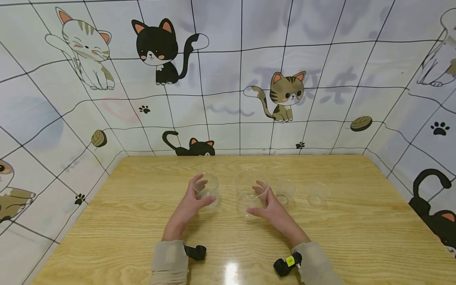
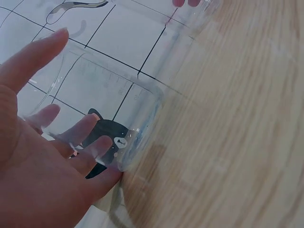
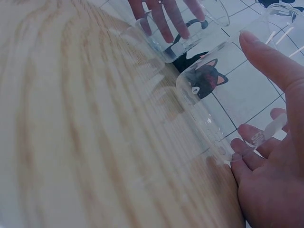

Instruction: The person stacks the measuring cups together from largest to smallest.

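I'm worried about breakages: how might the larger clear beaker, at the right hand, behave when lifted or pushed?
The larger beaker looks stiff, keeping its round shape in the right hand; its thin clear wall suggests it may be fragile. That smooth surface could be slippery. Being broad for its height, it would probably slide before tipping.

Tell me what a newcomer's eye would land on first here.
Probably the black-and-white cartoon cat high on the back wall, left of centre. Next, over the wooden table, the left hand around a small clear beaker, the right hand around a larger clear beaker.
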